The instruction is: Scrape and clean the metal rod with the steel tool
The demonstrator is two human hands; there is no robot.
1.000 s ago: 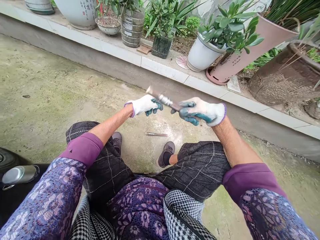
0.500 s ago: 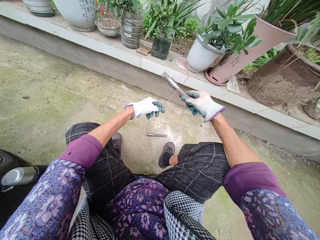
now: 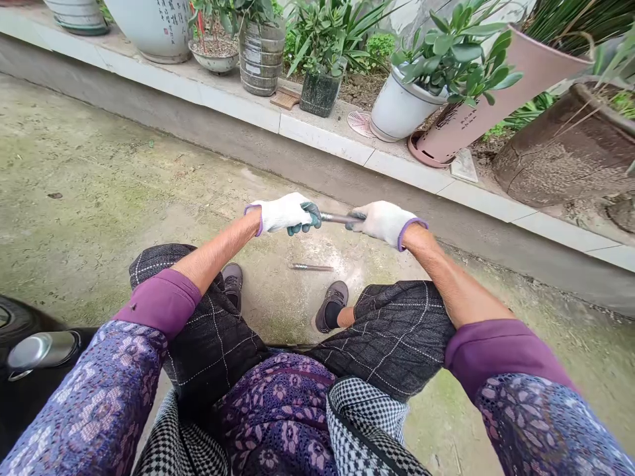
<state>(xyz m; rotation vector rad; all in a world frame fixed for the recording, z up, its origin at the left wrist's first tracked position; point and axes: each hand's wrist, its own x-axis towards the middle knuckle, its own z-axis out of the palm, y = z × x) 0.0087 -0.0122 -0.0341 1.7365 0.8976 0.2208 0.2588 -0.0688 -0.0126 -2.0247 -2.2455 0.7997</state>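
Note:
Between my two gloved hands lies a slim grey metal rod (image 3: 338, 218), held nearly level above the ground, with a shiny silver section towards its left end. My right hand (image 3: 381, 221), in a white glove with grey-green fingers and a purple cuff, is closed round the rod's right end. The fingers of my left hand (image 3: 297, 215), gloved alike, are curled at the left end, hiding its tip. Below, on the concrete, a similar rod (image 3: 312, 267) with a shiny left end lies between my shoes.
Ahead runs a low tiled ledge (image 3: 327, 140) bearing several potted plants, among them a white pot (image 3: 404, 109), a tilted pink planter (image 3: 491, 92) and a brown pot (image 3: 565, 145). Pale powder marks the concrete floor (image 3: 124, 178) near my feet. A black object with a metal part (image 3: 42, 350) stands at left.
My right hand has come down and slightly left, bringing the rod from a slant to nearly level. My left hand, apart from the rod before, now has its fingers closed at its left end.

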